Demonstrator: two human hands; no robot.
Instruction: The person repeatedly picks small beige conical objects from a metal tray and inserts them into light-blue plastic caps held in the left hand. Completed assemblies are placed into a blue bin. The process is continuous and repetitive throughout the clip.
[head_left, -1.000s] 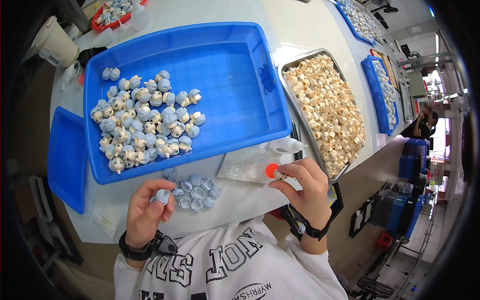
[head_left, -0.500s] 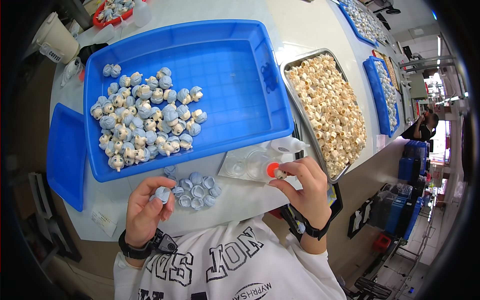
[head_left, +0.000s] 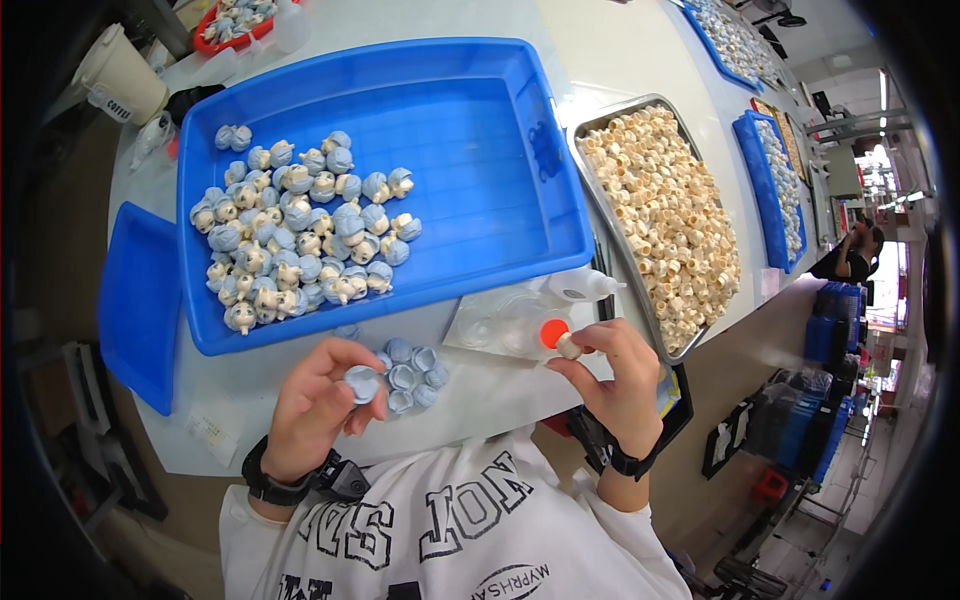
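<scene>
My left hand (head_left: 318, 408) is closed on a light blue doll hair cap (head_left: 363, 384), its hollow side showing. Between the thumb and fingers of my right hand (head_left: 612, 380) is a small cream doll face piece (head_left: 570, 346), held against the round red top of a clear bottle (head_left: 522, 331). Several more hair caps (head_left: 401, 377) lie on the table just right of my left hand. Beyond them, a big blue bin (head_left: 470, 160) holds many finished-looking doll heads (head_left: 290, 228) with blue hair and cream faces, piled in its left half.
Right of the bin stands a metal tray (head_left: 655, 345) full of cream face pieces (head_left: 665, 210). A white squeeze bottle (head_left: 580, 285) lies behind the red-topped bottle. A smaller blue bin (head_left: 140, 310) sits at left. Far right are more blue trays (head_left: 768, 190) and a seated person (head_left: 858, 252).
My left hand has moved right and turned the hair cap so its hollow shows. My right hand has shifted slightly, the face piece still at the red top.
</scene>
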